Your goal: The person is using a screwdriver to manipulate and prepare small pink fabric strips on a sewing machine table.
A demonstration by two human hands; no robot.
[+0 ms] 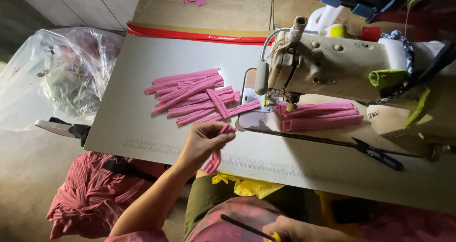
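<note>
— What did our left hand [205,140] hold?

— We pinched one pink strip [216,156] between thumb and fingers. It hung down over the near edge of the worktop [137,109].

— And our right hand [285,230]?

— It was low by our lap, closed around a thin dark stick [242,226].

— Where were the other strips?

— A pile of pink strips [194,96] lay on the worktop, just left of the sewing machine [327,64]. More pink strips [319,116] sat under the machine. Blue-handled snips [380,154] lay to the right.
</note>
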